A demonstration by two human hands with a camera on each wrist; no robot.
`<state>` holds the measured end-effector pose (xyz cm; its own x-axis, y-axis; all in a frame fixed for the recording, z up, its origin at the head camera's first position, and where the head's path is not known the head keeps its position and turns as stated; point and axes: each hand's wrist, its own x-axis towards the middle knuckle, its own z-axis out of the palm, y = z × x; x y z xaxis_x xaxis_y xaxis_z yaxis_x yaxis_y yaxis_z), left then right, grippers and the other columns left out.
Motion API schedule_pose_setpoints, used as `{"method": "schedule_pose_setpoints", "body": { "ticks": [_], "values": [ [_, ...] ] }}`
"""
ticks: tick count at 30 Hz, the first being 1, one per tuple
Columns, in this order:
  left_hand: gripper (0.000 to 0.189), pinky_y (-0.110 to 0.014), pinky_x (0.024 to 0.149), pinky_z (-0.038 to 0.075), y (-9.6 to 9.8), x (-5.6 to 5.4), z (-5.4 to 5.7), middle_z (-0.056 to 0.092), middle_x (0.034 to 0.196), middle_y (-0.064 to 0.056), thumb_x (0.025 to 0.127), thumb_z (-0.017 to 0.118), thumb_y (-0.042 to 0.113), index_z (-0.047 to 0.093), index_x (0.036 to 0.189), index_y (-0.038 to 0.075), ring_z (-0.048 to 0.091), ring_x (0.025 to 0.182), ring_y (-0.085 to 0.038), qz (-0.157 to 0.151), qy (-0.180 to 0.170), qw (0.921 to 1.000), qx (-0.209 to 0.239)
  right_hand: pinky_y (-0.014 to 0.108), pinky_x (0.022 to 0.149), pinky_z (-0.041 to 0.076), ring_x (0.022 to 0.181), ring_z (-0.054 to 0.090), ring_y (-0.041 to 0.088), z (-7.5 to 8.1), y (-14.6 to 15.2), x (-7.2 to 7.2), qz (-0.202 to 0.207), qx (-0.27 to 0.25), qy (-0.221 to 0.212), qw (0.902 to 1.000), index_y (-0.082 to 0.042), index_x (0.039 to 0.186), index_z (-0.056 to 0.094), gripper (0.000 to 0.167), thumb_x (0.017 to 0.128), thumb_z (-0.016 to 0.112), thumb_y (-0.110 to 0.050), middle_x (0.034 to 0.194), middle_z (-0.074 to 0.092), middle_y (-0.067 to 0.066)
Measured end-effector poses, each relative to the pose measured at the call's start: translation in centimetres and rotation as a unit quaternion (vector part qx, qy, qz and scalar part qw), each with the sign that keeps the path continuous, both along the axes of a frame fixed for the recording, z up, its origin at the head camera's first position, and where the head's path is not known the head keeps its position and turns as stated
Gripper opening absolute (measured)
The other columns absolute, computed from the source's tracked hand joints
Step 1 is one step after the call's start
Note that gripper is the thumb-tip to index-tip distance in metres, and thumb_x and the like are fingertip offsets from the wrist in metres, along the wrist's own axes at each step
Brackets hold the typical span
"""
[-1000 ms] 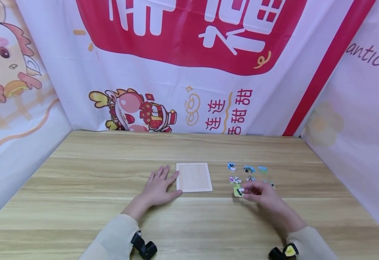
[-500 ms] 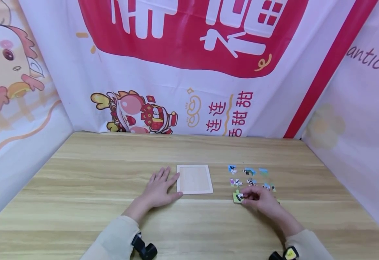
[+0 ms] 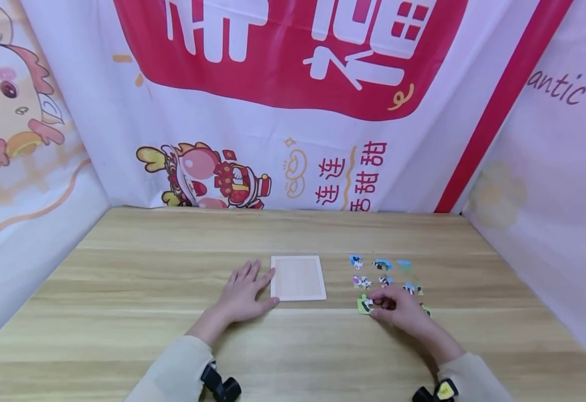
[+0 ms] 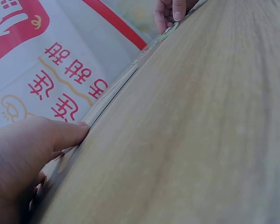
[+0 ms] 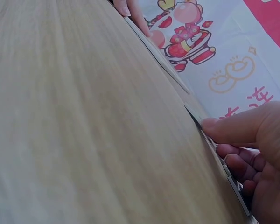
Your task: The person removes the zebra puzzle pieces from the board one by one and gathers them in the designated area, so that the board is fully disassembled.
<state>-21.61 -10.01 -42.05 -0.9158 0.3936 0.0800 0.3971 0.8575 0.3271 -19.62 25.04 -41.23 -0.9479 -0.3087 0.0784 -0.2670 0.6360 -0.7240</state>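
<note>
In the head view my left hand (image 3: 244,293) lies with spread, straight fingers on the table, its thumb and index finger touching the left edge of a square wooden puzzle tray (image 3: 323,279). My right hand (image 3: 398,307) pinches a green puzzle piece (image 3: 363,305) with a black-and-white figure, right of the tray. The right wrist view shows the thumb (image 5: 233,127) on the piece's edge, low over the table, with the other fingers curled. Behind that hand lie several more picture puzzle pieces (image 3: 383,264) in loose rows; the hand covers part of them.
The wood-grain table (image 3: 172,234) runs back to a printed cloth (image 3: 293,128) with red lettering. Cloth walls also stand at the left (image 3: 31,184) and right (image 3: 539,223). A black wrist camera (image 3: 220,384) sits on the left sleeve, another (image 3: 434,391) on the right.
My right hand has brought the green puzzle piece slightly nearer to me, below the other pieces, and has barely moved since half a second ago. The left hand stays against the tray.
</note>
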Motion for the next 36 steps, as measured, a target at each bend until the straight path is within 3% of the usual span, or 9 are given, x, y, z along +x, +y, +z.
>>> {"method": "schedule_pose_setpoints", "body": {
  "ticks": [12,26,31,36],
  "values": [
    [0.068,-0.05,0.098,0.002,0.0,-0.1,0.5,0.013,0.14,-0.02,0.081,0.043,0.055,0.029,0.136,0.018,0.005,0.127,-0.034,-0.002,0.0,1.0,-0.004,0.026,0.063,0.041,0.073,0.047,0.016,0.4,-0.3,0.1,-0.007,0.019,0.017,0.9997,-0.009,0.097,0.064,0.03,0.069,0.071,-0.012,0.08,0.052,-0.001],
    [0.068,-0.05,0.098,0.002,0.2,-0.2,0.3,0.014,0.14,-0.019,0.08,0.044,0.057,0.032,0.135,0.018,0.006,0.127,-0.034,-0.005,0.008,0.9999,0.009,0.025,0.061,0.042,0.072,0.048,0.018,0.7,-0.2,0.0,-0.017,-0.033,-0.018,0.9991,-0.002,0.101,0.061,0.029,0.074,0.067,-0.013,0.079,0.054,0.003],
    [0.072,-0.049,0.098,0.002,-0.2,-0.3,0.5,0.015,0.139,-0.019,0.079,0.047,0.056,0.03,0.135,0.015,0.007,0.127,-0.033,-0.005,-0.007,0.9992,0.039,0.025,0.06,0.043,0.072,0.048,0.019,1.5,-0.6,-0.1,-0.009,-0.06,-0.027,0.9978,0.003,0.104,0.057,0.029,0.079,0.062,-0.012,0.08,0.054,0.005],
    [0.073,-0.05,0.098,0.007,-0.7,-0.8,1.8,0.019,0.137,-0.023,0.081,0.053,0.045,0.025,0.136,0.006,0.012,0.126,-0.035,-0.003,-0.024,0.9947,0.1,0.026,0.059,0.043,0.073,0.048,0.021,3.4,-0.9,-0.7,-0.014,-0.049,0.022,0.9985,0.0,0.109,0.055,0.031,0.083,0.058,-0.015,0.081,0.053,0.006]
  ]
}}
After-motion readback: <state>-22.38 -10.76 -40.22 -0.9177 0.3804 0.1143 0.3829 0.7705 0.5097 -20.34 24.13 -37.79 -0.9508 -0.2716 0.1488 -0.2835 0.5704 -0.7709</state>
